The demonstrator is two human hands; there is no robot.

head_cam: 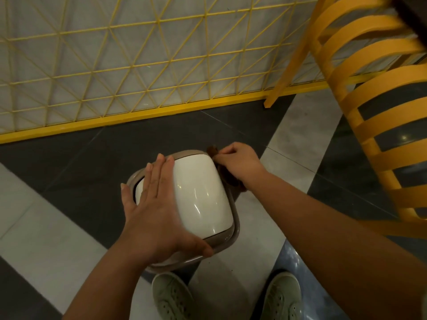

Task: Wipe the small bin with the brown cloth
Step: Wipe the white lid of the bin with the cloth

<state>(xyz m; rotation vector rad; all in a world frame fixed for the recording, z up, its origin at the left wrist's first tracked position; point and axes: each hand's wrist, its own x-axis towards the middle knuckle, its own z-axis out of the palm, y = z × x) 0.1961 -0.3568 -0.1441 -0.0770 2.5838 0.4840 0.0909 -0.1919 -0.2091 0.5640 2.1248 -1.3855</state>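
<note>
Shoes (pixel 228 296) first, grey-green canvas, toes pointing at the bin (pixel 203 192), which stands on the floor (pixel 57 227) right in front of them. It is a small thing with a glossy white domed lid set in a taupe rim.

The left hand (pixel 152 213) lies flat across the lid's left side, fingers straight and close together, thumb hooked down over the near rim, steadying it. The right hand (pixel 238 162) is at the bin's far right corner, fingers curled and clamped on the cloth (pixel 227 173), a dark brown bunch mostly hidden under the hand, with a tuft showing past the fingertips. The cloth is pressed against the rim just where the lid meets it.

As for progress, I would say the wiping is under way, somewhere in the middle. The lid shines and I see no marks on it, but I cannot tell from here whether that is the cloth's doing. The near rim and the left side under the steadying hand look yet to be reached, and the bin's walls are out of sight.

Around the bin the floor is polished tile, dark grey with pale grey bands crossing at an angle. To the bin's right stands a chair (pixel 374 107) of curved yellow slats. Beyond the bin, a screen (pixel 129 65) of yellow wire triangles runs along on a solid yellow base rail, with a pale surface behind it.
</note>
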